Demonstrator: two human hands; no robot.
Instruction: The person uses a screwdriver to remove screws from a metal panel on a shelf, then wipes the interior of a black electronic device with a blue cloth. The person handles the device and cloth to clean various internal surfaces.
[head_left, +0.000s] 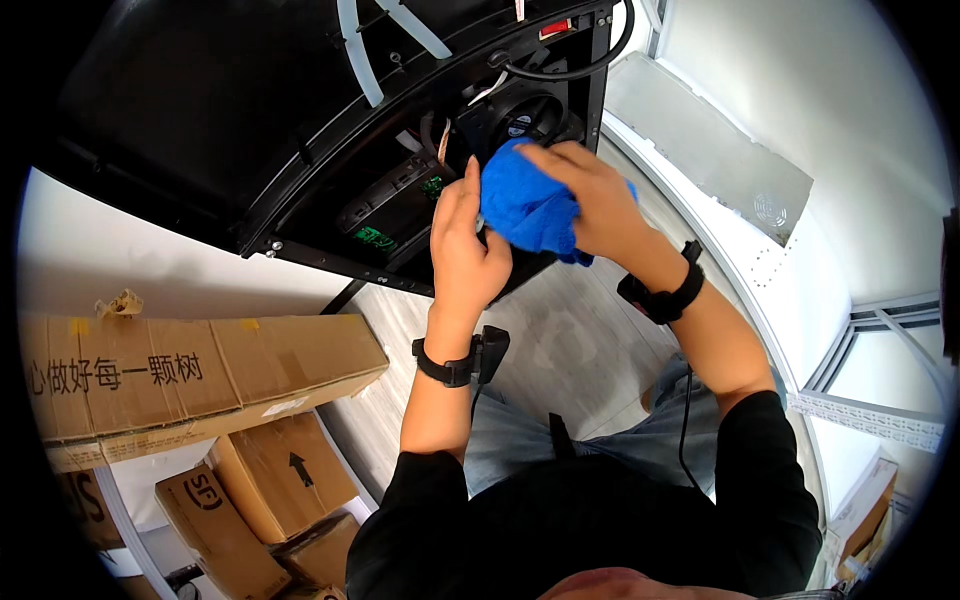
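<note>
My right hand (611, 206) grips a bunched blue cloth (531, 199) over the opened lower bay of a black machine cabinet (180, 120). At the cloth's left edge is my left hand (466, 244), its fingers pointing up into the bay. A small pale spot shows between its fingers and the cloth; what it is, and whether that hand holds it, I cannot tell. Just beyond the cloth sits a round black fan (521, 124). Left of my left hand lies a black housing (394, 191) with a green circuit board (375, 238) exposed beside it.
A black cable (577, 75) loops near a red rocker switch (555, 29). Translucent tubes (356, 52) hang over the cabinet. To the right leans a grey metal panel (705, 135) with a round vent. A long carton (285, 360) and several boxes (289, 476) stand at lower left.
</note>
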